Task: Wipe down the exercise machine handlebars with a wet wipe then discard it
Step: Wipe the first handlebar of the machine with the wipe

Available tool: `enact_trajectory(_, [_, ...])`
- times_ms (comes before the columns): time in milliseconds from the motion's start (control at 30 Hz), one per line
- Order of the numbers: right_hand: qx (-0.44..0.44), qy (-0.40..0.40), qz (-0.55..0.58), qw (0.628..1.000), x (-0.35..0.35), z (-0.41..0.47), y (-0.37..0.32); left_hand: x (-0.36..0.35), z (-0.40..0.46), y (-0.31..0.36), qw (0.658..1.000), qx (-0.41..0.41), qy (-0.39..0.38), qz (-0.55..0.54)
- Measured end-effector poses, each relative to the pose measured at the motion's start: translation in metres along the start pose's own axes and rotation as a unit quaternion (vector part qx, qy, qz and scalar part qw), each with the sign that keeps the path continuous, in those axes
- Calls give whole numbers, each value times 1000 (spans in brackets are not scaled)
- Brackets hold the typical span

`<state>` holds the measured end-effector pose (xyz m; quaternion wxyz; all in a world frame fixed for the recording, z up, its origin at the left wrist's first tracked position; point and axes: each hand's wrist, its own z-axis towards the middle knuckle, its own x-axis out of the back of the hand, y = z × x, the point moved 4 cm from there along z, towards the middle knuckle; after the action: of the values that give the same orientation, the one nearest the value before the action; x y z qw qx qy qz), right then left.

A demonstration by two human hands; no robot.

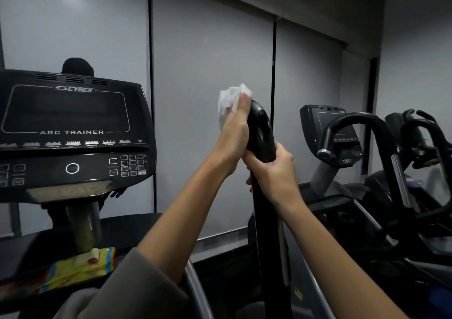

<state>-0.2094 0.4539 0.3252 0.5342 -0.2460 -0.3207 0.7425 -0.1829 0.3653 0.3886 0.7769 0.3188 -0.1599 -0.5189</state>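
A black upright handlebar [263,135] of the exercise machine rises in the middle of the view, curving at its top. My left hand [234,132] presses a crumpled white wet wipe [230,99] against the top left side of the bar. Just below, my right hand [274,171] wraps around the bar's shaft, fingers closed on it. The two hands touch each other on the bar.
The machine's black console [73,132] labelled ARC TRAINER stands at the left. A yellow wet wipe pack [80,267] lies on the ledge below it. More machines with curved black handlebars [354,127] crowd the right. Grey wall panels are behind.
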Motion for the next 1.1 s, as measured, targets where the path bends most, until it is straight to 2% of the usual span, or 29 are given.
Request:
enact_trajectory(67, [-4,6,-5,1000,0,0,2,4,-2,8,997,-55,-48,8])
enact_trajectory(100, [-4,7,-6,1000,0,0,2,11,2,10,998,-60,-32,-9])
enact_trajectory(200, [-7,4,0,1000,0,0,2,40,23,12,984,59,154,-68])
enact_trajectory(233, [-8,2,4,1000,-1,0,2,49,35,12,978,67,191,-53])
enact_trajectory(267, [-8,-1,7,1000,0,0,2,53,43,15,978,61,198,-7])
enact_trajectory(300, [-7,-3,10,1000,0,0,2,54,52,17,983,47,170,41])
enact_trajectory(367, [-6,-5,14,1000,0,0,2,38,65,15,993,32,47,104])
enact_trajectory(433, [-7,-10,17,1000,0,0,3,15,63,12,980,21,-74,182])
enact_trajectory(467, [-6,-11,16,1000,0,1,3,9,62,11,973,21,-98,207])
enact_trajectory(633, [-3,-5,19,1000,0,2,2,5,54,12,968,-5,-97,232])
enact_trajectory(767, [-4,-6,19,1000,0,1,1,0,42,14,977,-23,-68,202])
enact_trajectory(900, [-10,-17,21,1000,0,-1,-2,-2,32,14,969,-51,-78,229])
enact_trajectory(1000, [-10,-21,24,999,1,-1,-1,-6,18,17,950,-115,-86,278])
enact_trajectory(1100, [6,-20,11,1000,1,1,-3,-12,-1,19,906,-184,-106,365])
